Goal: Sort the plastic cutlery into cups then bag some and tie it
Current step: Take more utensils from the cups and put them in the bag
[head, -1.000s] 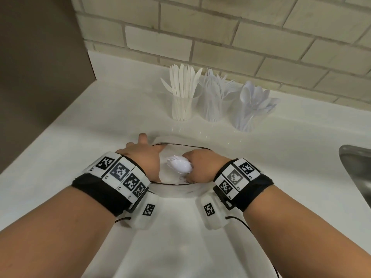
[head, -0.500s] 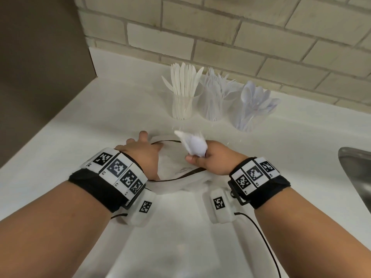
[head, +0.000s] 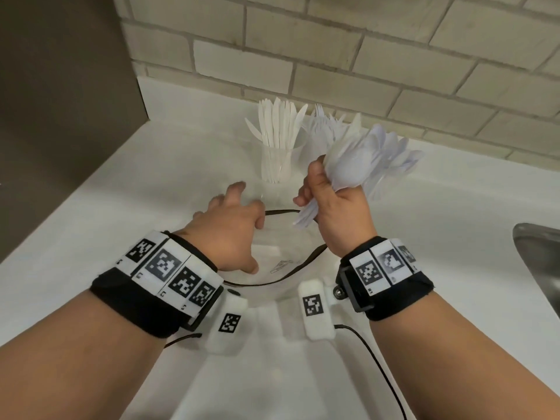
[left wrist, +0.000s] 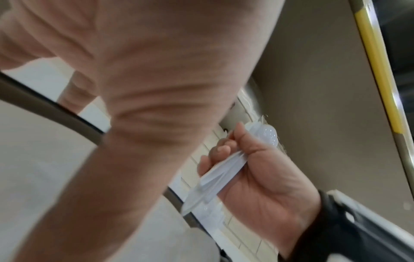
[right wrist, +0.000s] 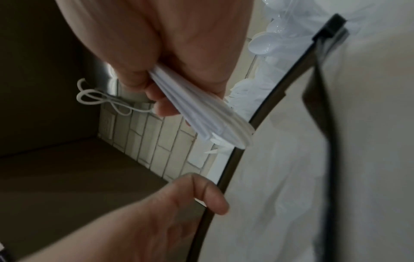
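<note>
My right hand (head: 325,201) grips a fanned bundle of white plastic spoons (head: 360,159), held up above the clear bag (head: 285,268) with its handles pointing down. The left wrist view shows the right hand (left wrist: 251,164) wrapped round the spoon handles (left wrist: 215,179). My left hand (head: 233,225) holds the bag's dark rim (head: 281,211) on its left side; in the right wrist view its thumb and finger (right wrist: 208,195) pinch that rim (right wrist: 226,173). At the back stand a cup of knives (head: 277,153), a cup of forks (head: 321,128) and, half hidden by the bundle, a cup of spoons (head: 400,153).
The white counter (head: 136,222) runs to a brick wall (head: 363,56) behind the cups. A brown panel (head: 60,116) bounds the counter on the left. A steel sink edge (head: 542,268) lies at the far right.
My right hand has risen from the bag's mouth, up and to the right, carrying the spoon bundle. My left hand has stayed at the bag's rim.
</note>
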Available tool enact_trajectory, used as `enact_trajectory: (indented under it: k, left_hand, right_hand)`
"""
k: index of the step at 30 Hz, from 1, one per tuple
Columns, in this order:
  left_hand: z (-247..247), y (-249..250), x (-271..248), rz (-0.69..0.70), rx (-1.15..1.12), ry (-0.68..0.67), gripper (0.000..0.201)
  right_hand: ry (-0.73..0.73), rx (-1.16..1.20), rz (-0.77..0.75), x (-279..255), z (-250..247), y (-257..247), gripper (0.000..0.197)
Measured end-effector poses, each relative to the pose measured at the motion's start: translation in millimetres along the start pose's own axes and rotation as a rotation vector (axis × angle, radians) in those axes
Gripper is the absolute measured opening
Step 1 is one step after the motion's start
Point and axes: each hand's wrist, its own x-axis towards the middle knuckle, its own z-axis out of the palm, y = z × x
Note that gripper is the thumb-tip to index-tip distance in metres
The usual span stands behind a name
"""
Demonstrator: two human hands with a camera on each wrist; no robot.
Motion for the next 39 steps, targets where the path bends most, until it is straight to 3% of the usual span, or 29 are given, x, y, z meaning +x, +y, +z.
enact_trajectory:
  k: [3,6,8,10,12,16,17,19,20,22,25,28,32,36,39]
  left_hand:
    - [1.9,-1.7,3.2,0.008,-0.038,0.018,0.066]
    - [6.2,-3.5,7.9,0.073,-0.159,0.100,0.072]
    - [4.6,-3.6,9.7,0.135,-0.379,0.144,0.086]
    - [-0.9,0.4,9.4,0.284,-0.693,0.163,0.097]
    - [-7.7,7.8,8.2,0.419,-0.865,0.202,0.088]
    - [-20.4,15.4,9.1,0.485,-0.787,0.371,0.048]
    - [-22.6,15.3,9.3,0.506,-0.884,0.404,0.045]
    - [-26.4,10.8,8.9,0.452,-1.223,0.469,0.039]
    - [-27.0,7.5,9.0,0.372,-1.456,0.445,0.035]
    - [-25.7,1.3,11.2,0.245,-1.849,0.218,0.046]
    - [-22.5,0.3,12.8,0.157,-1.937,-0.125,0.074]
    - [-24.6,4.3,10.3,0.107,-1.998,-0.315,0.079]
    - [-26.7,3.0,9.7,0.214,-2.090,-0.329,0.065]
    - [-23.4,-1.7,8.5,0.212,-2.049,-0.323,0.068]
    - [-29.4,-5.7,7.7,0.341,-1.899,-0.162,0.053]
  right_hand:
    - [-0.051,-0.104,0.071,-6.2,8.0,21.9,0.010]
    - [-0.092,-0.171,0.201,-11.7,13.5,49.4,0.015]
    - [-0.142,-0.207,0.263,-12.2,15.2,54.9,0.015]
    - [-0.185,-0.213,0.277,-10.6,16.4,56.0,0.016]
    - [-0.230,-0.197,0.240,-8.4,20.6,48.4,0.017]
    - [-0.272,-0.143,0.180,-4.4,31.0,26.9,0.015]
    - [-0.256,-0.113,0.163,-2.5,31.0,22.5,0.007]
    - [-0.219,-0.009,0.148,2.3,28.0,9.8,0.010]
    - [-0.218,0.112,0.150,6.2,26.0,1.6,0.008]
    - [-0.264,0.401,0.129,14.7,22.5,-20.3,0.008]
    - [-0.345,0.598,0.045,25.6,23.0,-48.1,0.007]
    - [-0.377,0.536,0.026,28.6,32.0,-51.9,0.006]
    - [-0.357,0.311,0.097,20.9,45.5,-33.7,0.007]
    - [-0.348,0.404,0.162,20.3,49.6,-28.1,0.009]
    - [-0.445,0.470,0.201,18.6,47.8,-30.1,0.012]
